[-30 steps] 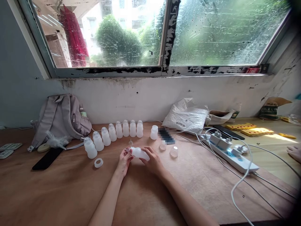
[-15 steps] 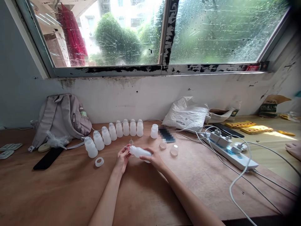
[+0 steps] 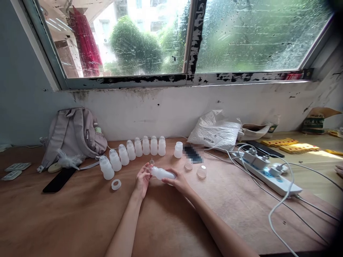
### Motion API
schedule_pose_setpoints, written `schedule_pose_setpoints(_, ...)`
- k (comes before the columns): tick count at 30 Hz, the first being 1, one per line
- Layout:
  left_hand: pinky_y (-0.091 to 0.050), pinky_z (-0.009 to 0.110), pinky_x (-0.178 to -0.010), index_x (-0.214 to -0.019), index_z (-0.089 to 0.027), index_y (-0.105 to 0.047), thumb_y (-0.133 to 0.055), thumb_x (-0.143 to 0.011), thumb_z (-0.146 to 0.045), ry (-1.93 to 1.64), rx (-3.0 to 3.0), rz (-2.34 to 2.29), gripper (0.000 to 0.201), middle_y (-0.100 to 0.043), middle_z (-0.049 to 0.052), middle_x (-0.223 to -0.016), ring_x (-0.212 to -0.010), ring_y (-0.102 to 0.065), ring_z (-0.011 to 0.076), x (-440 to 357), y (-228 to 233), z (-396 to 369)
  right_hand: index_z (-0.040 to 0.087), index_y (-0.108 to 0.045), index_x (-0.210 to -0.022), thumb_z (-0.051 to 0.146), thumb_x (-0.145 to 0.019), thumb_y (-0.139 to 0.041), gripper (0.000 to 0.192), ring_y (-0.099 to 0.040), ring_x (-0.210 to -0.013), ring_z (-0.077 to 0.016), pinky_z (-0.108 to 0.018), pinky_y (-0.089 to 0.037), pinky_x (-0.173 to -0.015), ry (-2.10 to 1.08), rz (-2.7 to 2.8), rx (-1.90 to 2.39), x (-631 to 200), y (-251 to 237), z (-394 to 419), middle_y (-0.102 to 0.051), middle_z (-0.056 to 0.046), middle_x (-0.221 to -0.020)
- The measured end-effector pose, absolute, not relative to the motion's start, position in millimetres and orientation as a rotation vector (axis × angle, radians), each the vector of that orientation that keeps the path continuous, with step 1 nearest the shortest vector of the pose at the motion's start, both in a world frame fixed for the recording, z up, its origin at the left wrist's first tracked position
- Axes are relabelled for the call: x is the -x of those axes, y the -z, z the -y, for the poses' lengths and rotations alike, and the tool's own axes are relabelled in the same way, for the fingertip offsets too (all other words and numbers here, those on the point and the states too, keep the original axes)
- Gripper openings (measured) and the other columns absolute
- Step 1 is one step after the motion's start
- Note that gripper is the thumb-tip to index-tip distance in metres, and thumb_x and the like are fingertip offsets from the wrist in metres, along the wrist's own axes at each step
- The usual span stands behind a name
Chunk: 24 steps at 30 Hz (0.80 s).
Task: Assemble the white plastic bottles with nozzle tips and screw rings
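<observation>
A white bottle (image 3: 163,174) was held on its side just above the table (image 3: 80,221), gripped round its body by the right hand (image 3: 179,181), while the left hand (image 3: 142,179) was closed on its neck end. Left of the bottle, a loose white ring (image 3: 116,184) lay flat. Right of the bottle, two clear caps (image 3: 201,172) sat on the table. Just behind the bottle a curved row of capped bottles (image 3: 134,151) stood upright, with one open bottle (image 3: 178,150) apart at its right end. Far left of the bottle a backpack (image 3: 73,134) leaned on the wall; far right lay a power strip (image 3: 268,171)
</observation>
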<state>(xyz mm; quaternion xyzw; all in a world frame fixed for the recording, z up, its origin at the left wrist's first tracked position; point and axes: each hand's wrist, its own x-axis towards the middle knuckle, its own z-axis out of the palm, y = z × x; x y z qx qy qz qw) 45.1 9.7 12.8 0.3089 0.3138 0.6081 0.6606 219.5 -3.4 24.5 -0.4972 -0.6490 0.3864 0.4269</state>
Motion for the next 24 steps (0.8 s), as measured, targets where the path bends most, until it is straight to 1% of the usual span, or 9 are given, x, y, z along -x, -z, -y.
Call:
schedule_pose_setpoints(3, -0.042, 0.025, -0.068, -0.097, -0.021, -0.056, -0.063, -0.065, -0.026, -1.362, -0.71, -0.844, 0.034, -0.061, 0.005, -0.097, -0.084, -0.058, 0.0156, -46, -12, -9, 0.017, -0.062, -0.088, 0.043, -0.058, -0.066, 0.04, -0.055, -0.068, -0.0164, -0.024, -0.043, -0.057, -0.944, 1.626, 1.295, -218, -25, 2, -0.061, -0.001, -0.076)
schedule_pose_setpoints(5, -0.043, 0.025, -0.068, -0.095, -0.019, -0.055, -0.065, -0.063, -0.027, -1.392, -0.729, -0.884, 0.034, -0.063, 0.006, -0.089, -0.08, -0.059, 0.0159, -47, -12, -9, 0.017, -0.062, -0.087, 0.044, -0.057, -0.066, 0.04, -0.054, -0.06, -0.0142, -0.021, -0.04, -0.048, -0.99, 1.602, 1.352, -218, -25, 3, -0.061, 0.0, -0.07)
schedule_pose_setpoints(8, -0.043, 0.026, -0.072, -0.095, -0.017, -0.053, -0.066, -0.059, -0.019, -1.404, -0.72, -0.811, 0.038, -0.064, 0.007, -0.089, -0.082, -0.06, 0.0171, -49, -11, -9, 0.016, -0.06, -0.087, 0.046, -0.06, -0.064, 0.04, -0.047, -0.043, -0.0098, -0.018, -0.03, -0.032, -1.215, 1.519, 1.409, -218, -26, 4, -0.058, 0.0, -0.057)
schedule_pose_setpoints(12, -0.044, 0.025, -0.066, -0.095, -0.018, -0.053, -0.065, -0.063, -0.025, -1.366, -0.684, -0.842, 0.035, -0.063, 0.008, -0.092, -0.078, -0.06, 0.0164, -52, -11, -7, 0.013, -0.058, -0.085, 0.048, -0.07, -0.054, 0.038, -0.043, -0.034, -0.0089, -0.017, -0.022, -0.026, -1.52, 1.384, 1.291, -219, -26, 6, -0.055, -0.001, -0.047)
schedule_pose_setpoints(14, -0.044, 0.027, -0.067, -0.093, -0.016, -0.055, -0.068, -0.062, -0.027, -1.352, -0.688, -0.874, 0.035, -0.064, 0.009, -0.089, -0.075, -0.06, 0.0166, -54, -12, -4, 0.013, -0.057, -0.084, 0.047, -0.07, -0.055, 0.037, -0.045, -0.035, -0.0096, -0.016, -0.021, -0.025, -1.579, 1.298, 1.265, -220, -27, 6, -0.055, -0.002, -0.048)
schedule_pose_setpoints(16, -0.044, 0.028, -0.07, -0.092, -0.015, -0.055, -0.072, -0.058, -0.025, -1.353, -0.7, -0.813, 0.039, -0.064, 0.009, -0.087, -0.077, -0.06, 0.0172, -55, -15, -1, 0.013, -0.056, -0.085, 0.05, -0.07, -0.053, 0.039, -0.048, -0.036, -0.0102, -0.016, -0.024, -0.025, -1.711, 1.163, 1.287, -221, -29, 5, -0.057, -0.003, -0.051)
schedule_pose_setpoints(20, -0.042, 0.026, -0.076, -0.101, -0.017, -0.054, -0.073, -0.056, -0.017, -1.354, -0.73, -0.555, 0.048, -0.061, 0.009, -0.101, -0.088, -0.058, 0.0177, -54, -25, 3, 0.013, -0.053, -0.091, 0.054, -0.075, -0.042, 0.046, -0.052, -0.04, -0.0108, -0.017, -0.031, -0.029, -2.001, 0.99, 1.222, -224, -36, 6, -0.059, -0.005, -0.059)
schedule_pose_setpoints(22, -0.041, 0.026, -0.081, -0.104, -0.02, -0.053, -0.071, -0.059, -0.018, -1.355, -0.699, -0.472, 0.049, -0.059, 0.007, -0.108, -0.095, -0.055, 0.0176, -55, -28, 5, 0.013, -0.052, -0.091, 0.054, -0.076, -0.039, 0.046, -0.052, -0.042, -0.0109, -0.016, -0.029, -0.029, -1.968, 1.085, 1.148, -221, -38, 8, -0.059, -0.006, -0.061)
schedule_pose_setpoints(24, -0.041, 0.027, -0.082, -0.104, -0.021, -0.053, -0.068, -0.064, -0.026, -1.341, -0.633, -0.469, 0.043, -0.058, 0.006, -0.107, -0.096, -0.054, 0.0176, -58, -26, 5, 0.014, -0.052, -0.092, 0.054, -0.074, -0.045, 0.044, -0.052, -0.045, -0.0112, -0.017, -0.03, -0.03, -1.747, 1.242, 1.162, -215, -36, 11, -0.059, -0.004, -0.065)
